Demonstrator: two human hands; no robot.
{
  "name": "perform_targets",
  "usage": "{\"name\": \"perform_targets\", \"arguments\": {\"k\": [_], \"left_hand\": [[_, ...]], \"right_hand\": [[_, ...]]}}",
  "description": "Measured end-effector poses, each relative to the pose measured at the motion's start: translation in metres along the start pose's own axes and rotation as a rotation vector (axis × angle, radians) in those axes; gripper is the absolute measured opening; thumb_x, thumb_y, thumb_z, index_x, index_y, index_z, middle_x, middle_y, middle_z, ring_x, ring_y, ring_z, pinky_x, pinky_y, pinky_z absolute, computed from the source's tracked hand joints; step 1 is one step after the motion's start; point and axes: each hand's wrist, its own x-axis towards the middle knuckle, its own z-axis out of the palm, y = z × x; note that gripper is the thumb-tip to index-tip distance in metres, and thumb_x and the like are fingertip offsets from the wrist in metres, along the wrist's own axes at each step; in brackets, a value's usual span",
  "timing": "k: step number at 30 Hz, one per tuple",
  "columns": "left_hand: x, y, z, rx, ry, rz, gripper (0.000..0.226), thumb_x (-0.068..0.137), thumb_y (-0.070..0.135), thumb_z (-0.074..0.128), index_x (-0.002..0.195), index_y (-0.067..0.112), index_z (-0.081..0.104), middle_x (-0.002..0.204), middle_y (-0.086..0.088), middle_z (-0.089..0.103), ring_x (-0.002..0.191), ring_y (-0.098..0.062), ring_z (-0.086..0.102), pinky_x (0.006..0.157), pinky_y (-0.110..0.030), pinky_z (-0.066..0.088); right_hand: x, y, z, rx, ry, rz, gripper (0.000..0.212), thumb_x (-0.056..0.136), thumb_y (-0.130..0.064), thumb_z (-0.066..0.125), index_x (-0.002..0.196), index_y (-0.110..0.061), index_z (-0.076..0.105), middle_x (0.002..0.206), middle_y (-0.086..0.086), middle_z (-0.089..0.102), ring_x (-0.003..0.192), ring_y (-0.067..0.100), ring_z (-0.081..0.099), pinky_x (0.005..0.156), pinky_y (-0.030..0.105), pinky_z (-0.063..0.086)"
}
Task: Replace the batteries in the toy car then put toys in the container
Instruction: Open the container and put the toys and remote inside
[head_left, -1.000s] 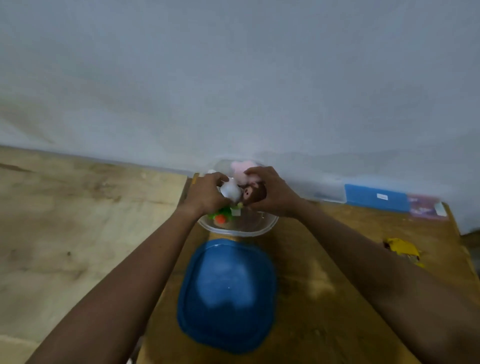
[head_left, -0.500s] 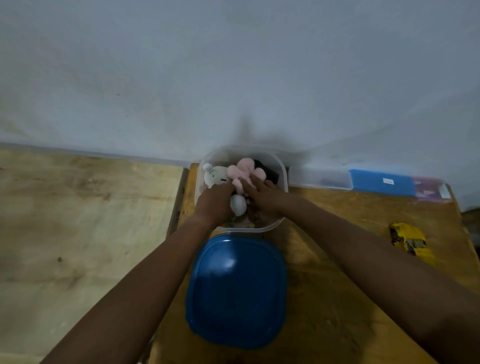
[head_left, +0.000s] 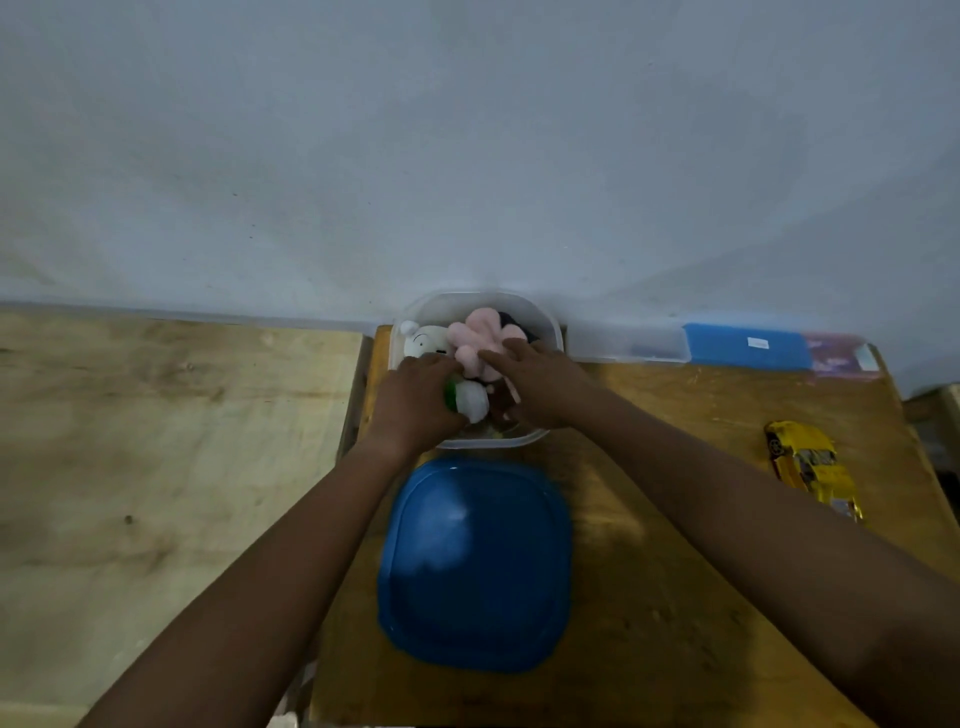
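Observation:
A clear plastic container (head_left: 545, 325) stands at the table's far edge against the wall, filled with soft toys: a white plush (head_left: 421, 340), a pink plush (head_left: 475, 332) and a dark one behind. Both my hands are inside it. My left hand (head_left: 415, 402) is curled around a white and green toy (head_left: 470, 400). My right hand (head_left: 535, 382) presses flat on the pink plush, fingers spread. The yellow toy car (head_left: 810, 465) lies on the table far to the right, apart from both hands.
The container's blue lid (head_left: 475, 577) lies on the wooden table (head_left: 649, 597) just in front of it. A clear box (head_left: 628, 343) and a blue box (head_left: 748, 345) sit along the wall to the right. A paler wooden surface (head_left: 156, 441) adjoins on the left.
The view has tilted down and the hands have sunk lower into the container. The toys held above the rim a second ago are now pressed inside it.

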Motion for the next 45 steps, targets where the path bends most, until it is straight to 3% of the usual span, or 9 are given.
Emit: {"name": "perform_targets", "arguments": {"k": [6, 10, 15, 18, 21, 26, 33, 36, 45], "left_hand": [[-0.041, 0.007, -0.001, -0.024, 0.251, -0.017, 0.048, 0.076, 0.039, 0.074, 0.120, 0.021, 0.068, 0.119, 0.000, 0.069, 0.108, -0.022, 0.061, 0.090, -0.039, 0.052], [-0.099, 0.024, 0.023, -0.208, 0.522, -0.264, 0.046, 0.086, 0.032, 0.073, 0.127, 0.013, 0.061, 0.131, -0.011, 0.058, 0.117, -0.026, 0.050, 0.091, -0.038, 0.040], [-0.165, 0.036, 0.054, -0.270, 0.253, -0.692, 0.062, 0.085, 0.045, 0.065, 0.138, 0.015, 0.053, 0.139, -0.015, 0.052, 0.128, -0.037, 0.049, 0.100, -0.054, 0.044], [-0.191, 0.040, 0.064, -0.277, 0.132, -0.746, 0.066, 0.084, 0.052, 0.062, 0.138, 0.016, 0.051, 0.136, -0.013, 0.055, 0.123, -0.037, 0.052, 0.097, -0.053, 0.048], [-0.202, 0.045, 0.071, -0.306, 0.124, -0.762, 0.071, 0.074, 0.061, 0.054, 0.128, 0.015, 0.055, 0.125, -0.014, 0.060, 0.112, -0.038, 0.057, 0.089, -0.054, 0.052], [-0.216, 0.057, 0.065, -0.513, 0.265, -0.809, 0.065, 0.084, 0.041, 0.070, 0.141, 0.016, 0.051, 0.131, -0.012, 0.062, 0.119, -0.035, 0.058, 0.094, -0.051, 0.052], [-0.210, 0.078, 0.043, -0.580, 0.565, -0.827, 0.046, 0.085, 0.019, 0.068, 0.130, 0.014, 0.064, 0.114, -0.007, 0.071, 0.104, -0.030, 0.066, 0.092, -0.042, 0.051], [-0.188, 0.072, 0.031, -0.609, 0.591, -0.778, 0.048, 0.086, 0.017, 0.063, 0.134, 0.014, 0.063, 0.097, -0.002, 0.071, 0.085, -0.024, 0.068, 0.087, -0.041, 0.057], [-0.090, 0.032, 0.003, -0.526, 0.536, -0.677, 0.045, 0.091, 0.012, 0.057, 0.135, 0.019, 0.062, 0.126, -0.005, 0.067, 0.115, -0.030, 0.062, 0.103, -0.059, 0.046]], "right_hand": [[-0.046, -0.028, 0.024, 0.391, 0.422, 0.173, 0.055, 0.088, -0.033, 0.062, 0.141, -0.024, 0.048, 0.148, 0.009, 0.043, 0.135, 0.029, 0.040, 0.110, 0.045, 0.038], [-0.092, -0.062, 0.063, 0.664, 0.711, 0.391, 0.039, 0.090, -0.030, 0.061, 0.127, -0.017, 0.057, 0.130, 0.010, 0.053, 0.116, 0.025, 0.048, 0.097, 0.040, 0.046], [-0.161, -0.082, 0.121, 0.770, 0.388, 0.684, 0.049, 0.094, -0.044, 0.057, 0.132, -0.014, 0.048, 0.128, 0.012, 0.049, 0.113, 0.031, 0.052, 0.090, 0.041, 0.047], [-0.187, -0.086, 0.138, 0.832, 0.241, 0.674, 0.052, 0.094, -0.045, 0.057, 0.136, -0.015, 0.048, 0.136, 0.012, 0.045, 0.118, 0.029, 0.049, 0.093, 0.037, 0.044], [-0.196, -0.088, 0.141, 0.977, 0.252, 0.599, 0.044, 0.093, -0.031, 0.062, 0.134, -0.019, 0.052, 0.134, 0.008, 0.048, 0.118, 0.026, 0.052, 0.088, 0.030, 0.043], [-0.207, -0.088, 0.128, 1.158, 0.265, 0.559, 0.054, 0.091, -0.011, 0.060, 0.143, -0.022, 0.047, 0.133, -0.003, 0.059, 0.119, 0.021, 0.058, 0.084, 0.027, 0.044], [-0.207, -0.082, 0.105, 1.183, 0.469, 0.467, 0.041, 0.091, -0.007, 0.056, 0.128, -0.026, 0.056, 0.093, -0.019, 0.060, 0.084, 0.009, 0.059, 0.060, 0.017, 0.039], [-0.193, -0.073, 0.087, 1.177, 0.556, 0.423, 0.041, 0.093, -0.009, 0.054, 0.129, -0.030, 0.056, 0.097, -0.017, 0.061, 0.086, 0.003, 0.059, 0.067, 0.020, 0.046], [-0.094, -0.021, 0.051, 0.919, 0.597, 0.454, 0.034, 0.094, -0.014, 0.042, 0.123, -0.021, 0.058, 0.089, 0.009, 0.056, 0.083, 0.021, 0.053, 0.068, 0.029, 0.041]]}}
